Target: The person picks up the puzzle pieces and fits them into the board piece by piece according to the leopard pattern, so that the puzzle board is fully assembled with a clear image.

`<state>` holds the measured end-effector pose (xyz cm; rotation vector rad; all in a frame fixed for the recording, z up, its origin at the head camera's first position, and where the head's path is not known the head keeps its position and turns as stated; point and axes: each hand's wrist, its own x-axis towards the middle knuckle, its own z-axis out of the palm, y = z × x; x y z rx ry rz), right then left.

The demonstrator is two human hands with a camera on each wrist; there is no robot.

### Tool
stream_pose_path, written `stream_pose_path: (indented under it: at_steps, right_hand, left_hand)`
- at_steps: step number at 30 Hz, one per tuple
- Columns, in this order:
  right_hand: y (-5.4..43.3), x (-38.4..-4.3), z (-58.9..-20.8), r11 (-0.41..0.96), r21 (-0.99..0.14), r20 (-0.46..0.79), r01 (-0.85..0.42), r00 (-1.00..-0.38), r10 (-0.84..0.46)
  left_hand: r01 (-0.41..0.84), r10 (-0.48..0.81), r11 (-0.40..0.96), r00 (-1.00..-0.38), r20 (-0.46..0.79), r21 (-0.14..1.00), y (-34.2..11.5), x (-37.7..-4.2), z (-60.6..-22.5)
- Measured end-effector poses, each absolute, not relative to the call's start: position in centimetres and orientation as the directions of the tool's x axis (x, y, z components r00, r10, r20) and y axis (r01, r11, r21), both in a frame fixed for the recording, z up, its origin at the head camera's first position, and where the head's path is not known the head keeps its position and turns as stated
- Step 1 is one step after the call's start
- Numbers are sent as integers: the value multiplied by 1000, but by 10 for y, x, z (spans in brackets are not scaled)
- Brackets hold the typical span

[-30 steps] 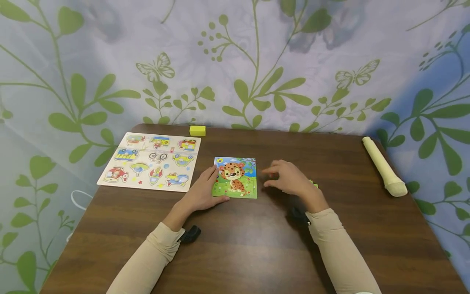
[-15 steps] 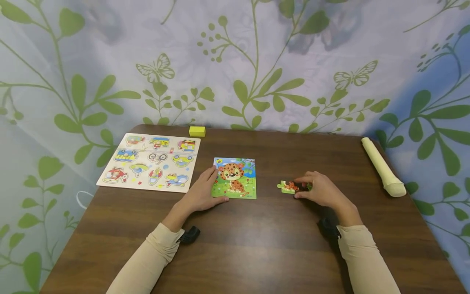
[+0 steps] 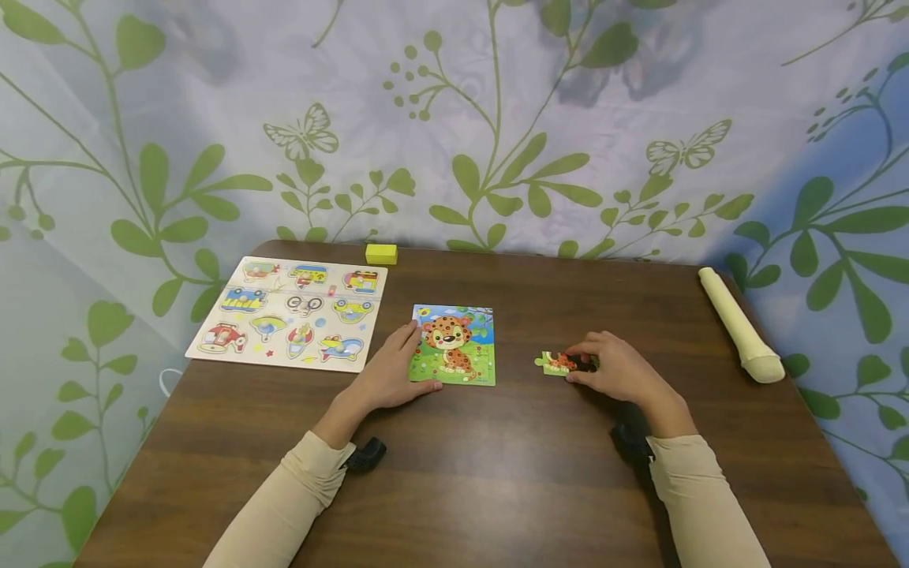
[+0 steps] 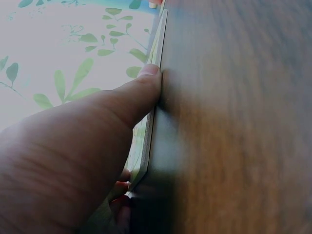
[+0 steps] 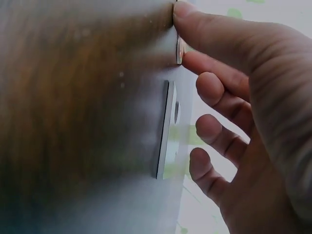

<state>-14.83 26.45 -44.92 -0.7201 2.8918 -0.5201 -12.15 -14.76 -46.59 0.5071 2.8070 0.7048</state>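
A small leopard jigsaw puzzle [image 3: 454,347] lies flat near the table's middle. My left hand [image 3: 387,371] holds its lower left corner, thumb along the near edge, fingers at the left edge. In the left wrist view the thumb [image 4: 136,92] lies on the board's thin edge. Right of it, a loose puzzle piece [image 3: 555,364] with orange and green print lies on the table. My right hand [image 3: 621,371] pinches this piece's right end with thumb and index finger; the other fingers hang free in the right wrist view. A flat slab [image 5: 168,131] also shows there; its identity is unclear.
A pale board with vehicle shapes [image 3: 287,314] lies at the left. A yellow block [image 3: 381,254] sits by the back edge. A long pale yellow object [image 3: 742,327], wider at the near end, lies at the right. A leaf-patterned cloth [image 3: 454,158] hangs behind the table.
My right hand has moved right and slightly nearer, from beside the puzzle to the loose piece, and takes hold of it. The left hand has stayed at the puzzle's corner.
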Motion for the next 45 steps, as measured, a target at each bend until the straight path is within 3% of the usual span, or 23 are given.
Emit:
stream_pose_path:
  at_steps: [27, 36, 45]
  right_hand:
    - [251, -161, -449, 825, -339, -51, -452, -867, -496]
    - [185, -167, -436, 758, -353, 10, -548, -813, -583]
    - [121, -168, -436, 707, -322, -28, -630, -740, -672]
  left_hand:
    - [278, 378, 831, -917, -124, 482, -149, -121, -466]
    - [280, 371, 836, -922, -111, 473, -150, -122, -463]
    - [279, 373, 835, -921, -115, 474, -148, -124, -469]
